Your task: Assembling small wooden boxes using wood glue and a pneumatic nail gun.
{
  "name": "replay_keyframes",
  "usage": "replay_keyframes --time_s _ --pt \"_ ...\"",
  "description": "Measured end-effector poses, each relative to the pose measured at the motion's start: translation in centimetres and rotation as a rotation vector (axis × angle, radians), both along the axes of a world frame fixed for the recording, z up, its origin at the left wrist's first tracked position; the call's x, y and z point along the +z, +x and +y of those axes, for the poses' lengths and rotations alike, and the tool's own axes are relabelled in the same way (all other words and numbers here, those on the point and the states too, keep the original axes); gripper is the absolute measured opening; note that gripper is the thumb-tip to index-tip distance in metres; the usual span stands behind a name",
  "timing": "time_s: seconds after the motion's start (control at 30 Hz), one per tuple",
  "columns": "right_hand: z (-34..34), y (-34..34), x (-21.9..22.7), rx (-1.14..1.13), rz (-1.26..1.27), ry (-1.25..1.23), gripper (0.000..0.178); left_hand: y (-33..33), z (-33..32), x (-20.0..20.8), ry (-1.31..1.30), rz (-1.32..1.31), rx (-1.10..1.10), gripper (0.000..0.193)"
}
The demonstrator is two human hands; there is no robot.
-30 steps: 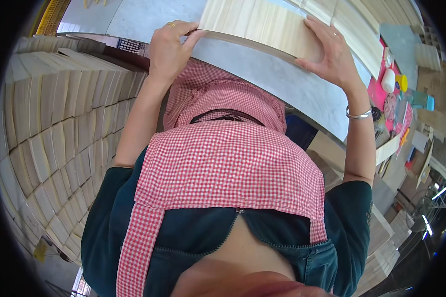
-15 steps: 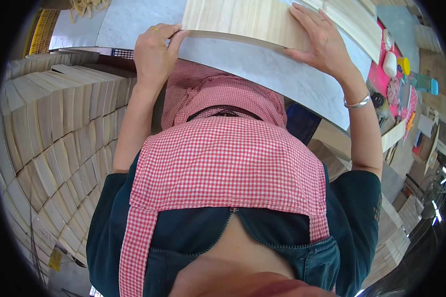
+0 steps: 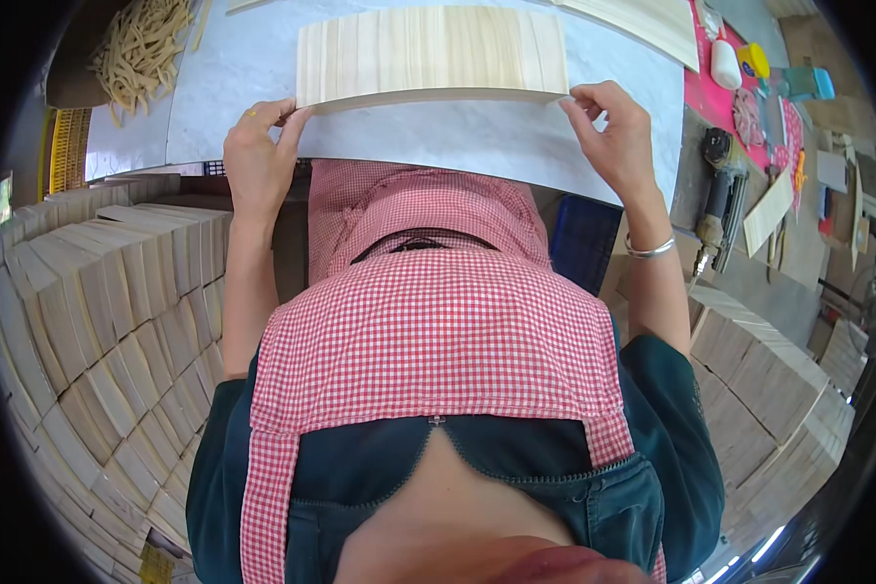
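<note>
A pale wooden board (image 3: 433, 54) with straight grain lies across the light marbled tabletop (image 3: 389, 122) in front of me. At the board's near left corner, my left hand (image 3: 263, 146) is closed, pinching the edge between thumb and fingers. My right hand (image 3: 613, 136) pinches the near right corner in the same way, thumb toward me. A silver bangle circles the right wrist. More pale wooden boards (image 3: 642, 24) lie at the far right of the table, partly cut off by the picture's edge.
Tall stacks of wooden pieces (image 3: 117, 263) stand at my left, others (image 3: 759, 380) at my right. A heap of tan strips (image 3: 141, 54) is at the far left. To the right are a nail gun (image 3: 718, 204), a white bottle (image 3: 724, 64) and a yellow-lidded jar (image 3: 752, 60).
The board now shows whole, lower and further left in view. My right hand has gone from lying spread over the board's right end to pinching its near corner. The left hand keeps its corner.
</note>
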State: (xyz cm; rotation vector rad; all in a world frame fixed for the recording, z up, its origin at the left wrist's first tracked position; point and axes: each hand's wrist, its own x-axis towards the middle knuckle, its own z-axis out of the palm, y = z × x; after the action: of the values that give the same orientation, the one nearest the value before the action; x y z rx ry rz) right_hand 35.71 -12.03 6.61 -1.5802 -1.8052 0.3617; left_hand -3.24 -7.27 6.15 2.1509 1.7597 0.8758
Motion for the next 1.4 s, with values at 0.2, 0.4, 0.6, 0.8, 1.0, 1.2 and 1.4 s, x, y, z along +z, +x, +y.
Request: replay_keyframes --time_s 0.2,0.4,0.6,0.8,1.0,1.2,1.4 --pt "0.5 -0.2 0.0 0.015 -0.037 -0.005 0.005 -0.1 0.0 0.1 -0.016 -0.038 -0.014 0.021" --pt "-0.1 -0.2 0.4 0.043 0.003 -0.082 0.007 -0.7 -0.1 0.0 -0.04 -0.053 -0.049 0.023" --pt "-0.1 1.0 0.6 -0.033 0.137 -0.077 0.008 0.7 -0.5 5.2 -0.223 0.328 -0.008 0.03" --pt "3.4 -1.4 -0.2 -0.212 0.192 0.249 0.011 11.2 2.3 6.3 0.167 0.192 -0.575 0.043" --pt "5.7 -3.4 -2.2 -0.351 0.145 0.247 0.011 17.1 5.5 1.5 0.173 0.221 -0.701 0.05" --pt "5.7 -3.9 -2.2 -0.406 0.229 0.163 0.01 17.7 6.6 0.4 0.062 0.112 -0.757 0.048" --pt "5.9 -4.2 -2.5 -0.465 0.326 0.109 0.01 17.8 6.5 0.1 0.092 0.053 -0.749 0.047"
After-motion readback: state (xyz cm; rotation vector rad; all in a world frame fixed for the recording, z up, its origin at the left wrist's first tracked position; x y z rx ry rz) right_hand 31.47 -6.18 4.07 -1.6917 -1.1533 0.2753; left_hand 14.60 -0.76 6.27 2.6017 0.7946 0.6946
